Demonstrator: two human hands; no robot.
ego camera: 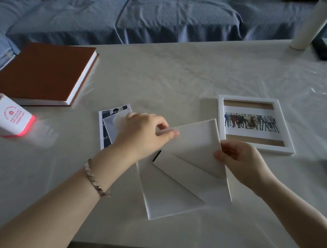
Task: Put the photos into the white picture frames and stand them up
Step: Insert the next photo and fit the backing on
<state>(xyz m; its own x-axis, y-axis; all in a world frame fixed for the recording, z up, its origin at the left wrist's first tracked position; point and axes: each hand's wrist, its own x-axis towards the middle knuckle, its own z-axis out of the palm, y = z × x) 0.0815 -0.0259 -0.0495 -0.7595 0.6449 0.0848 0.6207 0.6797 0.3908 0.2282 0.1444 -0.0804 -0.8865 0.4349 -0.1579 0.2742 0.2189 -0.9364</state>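
A white picture frame (161,198) lies face down at the table's front middle. A white panel (195,143), apparently its backing board, sits tilted across it. My left hand (142,135) pinches the panel's upper left corner. My right hand (240,162) grips its right edge. A second white frame (286,149) lies flat to the right, with a photo of a row of people (251,122) inside it. Two loose photos (110,123) lie behind my left hand, which partly covers them.
A brown hardcover book (44,72) lies at the back left. A white box with red print and a red glow (12,118) stands at the left edge. A white cylinder (311,24) and a dark object (322,49) stand at the back right. A blue sofa (155,18) runs behind the table.
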